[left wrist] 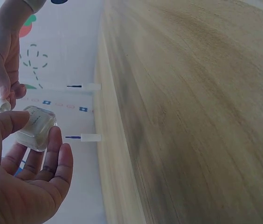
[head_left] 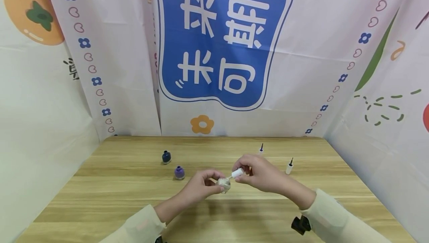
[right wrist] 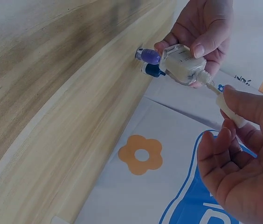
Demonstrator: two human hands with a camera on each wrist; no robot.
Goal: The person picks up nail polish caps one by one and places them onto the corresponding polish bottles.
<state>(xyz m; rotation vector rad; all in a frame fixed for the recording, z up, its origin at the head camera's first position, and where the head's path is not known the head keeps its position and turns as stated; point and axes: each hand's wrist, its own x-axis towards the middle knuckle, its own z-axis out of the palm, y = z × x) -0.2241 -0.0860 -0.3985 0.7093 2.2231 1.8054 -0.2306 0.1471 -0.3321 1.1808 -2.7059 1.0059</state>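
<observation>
Left hand [head_left: 202,186] grips cream nail polish bottle [right wrist: 179,66]. Right hand [head_left: 262,174] pinches white cap [right wrist: 231,111], brush stem [right wrist: 213,88] at bottle's mouth [right wrist: 205,78].
</observation>
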